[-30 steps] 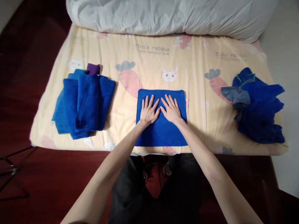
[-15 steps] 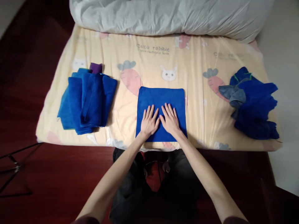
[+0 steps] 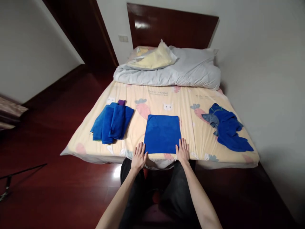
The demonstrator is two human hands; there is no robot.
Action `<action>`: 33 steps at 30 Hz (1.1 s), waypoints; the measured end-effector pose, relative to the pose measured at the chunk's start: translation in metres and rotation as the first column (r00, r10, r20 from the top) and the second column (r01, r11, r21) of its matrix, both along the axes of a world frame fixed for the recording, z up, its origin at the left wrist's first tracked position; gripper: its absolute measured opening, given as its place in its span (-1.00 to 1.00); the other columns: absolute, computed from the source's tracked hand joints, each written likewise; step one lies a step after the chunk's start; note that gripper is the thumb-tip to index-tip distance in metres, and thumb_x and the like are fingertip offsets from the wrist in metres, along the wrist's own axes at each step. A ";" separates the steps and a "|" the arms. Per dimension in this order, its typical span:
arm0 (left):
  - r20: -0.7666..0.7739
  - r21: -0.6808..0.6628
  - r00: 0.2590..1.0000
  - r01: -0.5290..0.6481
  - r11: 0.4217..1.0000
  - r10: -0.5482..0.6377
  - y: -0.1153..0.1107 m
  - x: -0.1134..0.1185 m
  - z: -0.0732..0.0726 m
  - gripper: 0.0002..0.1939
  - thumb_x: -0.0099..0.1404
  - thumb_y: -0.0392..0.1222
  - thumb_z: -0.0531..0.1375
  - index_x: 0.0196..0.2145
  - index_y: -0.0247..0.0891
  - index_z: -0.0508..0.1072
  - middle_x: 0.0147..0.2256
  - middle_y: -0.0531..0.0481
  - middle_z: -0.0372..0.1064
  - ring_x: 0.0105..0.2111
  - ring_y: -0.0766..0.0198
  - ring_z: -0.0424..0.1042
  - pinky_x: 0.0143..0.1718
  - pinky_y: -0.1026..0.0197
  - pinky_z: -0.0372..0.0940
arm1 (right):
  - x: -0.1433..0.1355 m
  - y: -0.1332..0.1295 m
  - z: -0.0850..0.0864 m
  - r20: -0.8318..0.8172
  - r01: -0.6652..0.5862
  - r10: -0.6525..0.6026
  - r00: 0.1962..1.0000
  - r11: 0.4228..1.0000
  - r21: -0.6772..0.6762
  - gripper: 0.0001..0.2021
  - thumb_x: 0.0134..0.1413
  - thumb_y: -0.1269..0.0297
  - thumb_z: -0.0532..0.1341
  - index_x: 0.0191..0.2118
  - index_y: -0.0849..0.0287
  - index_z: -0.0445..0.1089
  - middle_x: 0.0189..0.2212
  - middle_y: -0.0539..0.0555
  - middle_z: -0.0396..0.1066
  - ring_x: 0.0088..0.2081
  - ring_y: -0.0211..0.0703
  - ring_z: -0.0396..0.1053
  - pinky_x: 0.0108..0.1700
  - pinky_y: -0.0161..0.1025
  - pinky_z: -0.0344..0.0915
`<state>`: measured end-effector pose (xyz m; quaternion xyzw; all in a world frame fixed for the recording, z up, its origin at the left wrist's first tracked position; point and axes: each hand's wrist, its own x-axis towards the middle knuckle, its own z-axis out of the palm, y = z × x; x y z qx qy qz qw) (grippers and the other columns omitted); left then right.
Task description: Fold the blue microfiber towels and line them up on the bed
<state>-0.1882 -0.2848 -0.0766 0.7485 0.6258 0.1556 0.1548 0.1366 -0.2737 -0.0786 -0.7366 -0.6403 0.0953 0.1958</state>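
A square blue cloth (image 3: 162,133) lies flat and smooth on the bed, close to its front edge. My left hand (image 3: 138,156) rests at the cloth's near left corner, fingers stretched out. At the near right corner lies my right hand (image 3: 183,151), also open, its fingertips at the cloth's edge. Neither hand grips anything. To the left, several folded blue cloths (image 3: 116,122) are heaped with a purple piece (image 3: 121,102) at the back. On the right lies a crumpled heap of blue cloth (image 3: 230,130) with a grey-blue cloth (image 3: 212,119) on its left side.
The bed (image 3: 78,136) has a pale yellow sheet with carrots and rabbits. A grey quilt (image 3: 190,76) and a yellowish bag or pillow (image 3: 157,58) lie at the back, before the dark headboard (image 3: 171,28). A black stand leg (image 3: 21,170) is on the floor at left.
My hands have moved from the middle of the blue cloth outward and back to its near corners. The view has tilted up, bringing in the headboard and walls.
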 end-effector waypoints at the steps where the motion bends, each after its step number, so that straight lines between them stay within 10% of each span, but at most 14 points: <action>1: -0.011 0.011 1.000 0.002 1.000 -0.001 -0.011 -0.003 -0.003 -0.30 0.51 0.01 -0.10 0.51 -0.25 0.02 0.49 -0.21 -0.11 0.51 -0.02 -0.19 0.50 -0.17 -0.19 | 0.000 -0.008 -0.002 0.005 0.002 -0.002 1.000 1.000 0.003 -0.39 0.46 0.04 -0.07 0.52 0.04 0.00 0.52 0.15 -0.04 0.54 0.01 -0.15 0.54 0.16 -0.26; 7: -0.055 -0.013 0.998 0.025 1.000 -0.026 -0.084 -0.017 -0.026 -0.32 0.43 -0.21 -0.04 0.46 -0.41 0.12 0.44 -0.37 0.03 0.47 -0.12 0.01 0.40 -0.24 0.08 | -0.005 -0.055 -0.027 0.043 0.029 -0.034 0.998 0.993 0.115 -0.36 0.49 0.04 -0.16 0.49 0.28 0.08 0.48 0.28 0.01 0.51 0.14 -0.05 0.50 0.24 -0.17; 14: -0.129 -0.423 0.901 0.327 0.845 -0.413 -0.142 -0.004 -0.021 -0.61 0.47 -0.21 -0.02 -0.09 -0.28 0.61 -0.14 -0.29 0.62 -0.03 -0.06 0.60 0.26 -0.11 0.21 | -0.001 -0.086 -0.044 -0.186 0.090 -0.034 0.982 0.950 0.299 -0.45 0.46 0.08 -0.04 0.39 0.23 0.26 0.33 0.33 0.31 0.40 0.16 0.18 0.42 0.23 0.09; 21: 0.244 -0.455 0.970 0.137 0.880 -0.025 -0.120 -0.004 -0.005 -0.52 0.44 -0.10 0.03 0.24 -0.16 0.42 0.00 -0.17 0.60 0.03 -0.03 0.58 0.03 0.08 0.35 | 0.018 -0.076 -0.041 -0.544 0.249 -0.032 0.839 0.910 0.331 -0.51 0.38 -0.04 0.09 0.11 0.24 0.50 -0.05 0.32 0.60 0.03 0.12 0.52 0.20 0.12 0.39; 26: 0.619 -0.414 0.768 0.145 0.899 0.161 -0.099 -0.015 -0.015 -0.42 0.38 0.10 0.12 0.24 -0.24 0.40 -0.15 -0.14 0.64 -0.13 0.00 0.62 0.00 0.04 0.42 | 0.022 -0.066 -0.044 -0.530 0.260 -0.072 0.845 0.921 0.289 -0.52 0.30 -0.08 0.11 -0.04 0.20 0.60 -0.04 0.31 0.60 0.02 0.15 0.50 0.20 0.09 0.36; 33: 0.758 -0.531 0.432 -0.028 0.847 0.489 -0.034 -0.011 -0.009 -0.14 0.27 0.15 0.31 0.39 -0.20 0.15 -0.10 -0.19 0.62 -0.24 0.11 0.62 -0.25 0.13 0.46 | 0.042 -0.040 -0.046 -0.601 0.321 -0.251 0.759 0.947 0.010 -0.48 0.08 -0.14 0.22 -0.03 0.14 0.61 -0.20 0.20 0.63 -0.14 0.11 0.56 0.06 0.04 0.44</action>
